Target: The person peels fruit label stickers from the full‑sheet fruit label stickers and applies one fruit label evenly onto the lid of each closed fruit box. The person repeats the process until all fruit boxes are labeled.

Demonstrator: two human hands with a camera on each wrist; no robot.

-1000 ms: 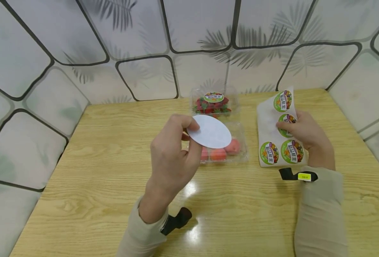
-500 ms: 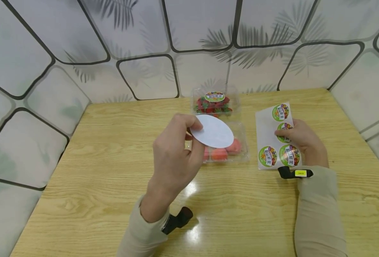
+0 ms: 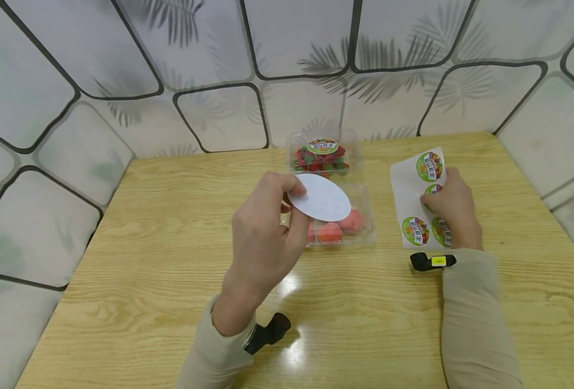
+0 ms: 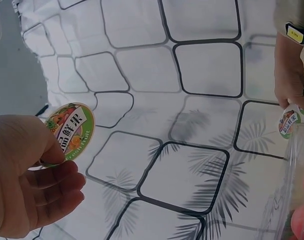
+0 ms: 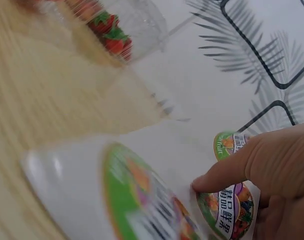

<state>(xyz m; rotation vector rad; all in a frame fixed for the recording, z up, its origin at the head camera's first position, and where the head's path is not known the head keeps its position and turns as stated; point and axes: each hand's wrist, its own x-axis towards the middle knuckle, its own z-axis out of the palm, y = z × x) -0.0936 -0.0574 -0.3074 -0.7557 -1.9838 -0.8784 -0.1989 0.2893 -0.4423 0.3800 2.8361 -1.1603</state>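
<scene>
My left hand [image 3: 266,229] pinches a loose oval sticker [image 3: 322,198] by its edge, above the table. Its white back faces the head camera; in the left wrist view its printed fruit label [image 4: 74,131] shows. Partly behind that sticker stands a clear plastic box [image 3: 360,237] with round pink-orange fruit [image 3: 329,233] inside. On the right, my right hand [image 3: 454,208] grips a sheet of stickers [image 3: 407,189] between thumb and fingers. Several green-rimmed fruit labels are on the sheet, and the hand covers part of it.
A second clear box [image 3: 350,146] of strawberries [image 3: 321,158], with an oval label on its lid, stands at the back of the wooden table [image 3: 170,227]. A patterned backdrop [image 3: 306,102] rises behind the table and along both sides.
My right hand has shifted slightly to the left with the sticker sheet, whose tilt has changed. The left hand holds the loose sticker nearly still.
</scene>
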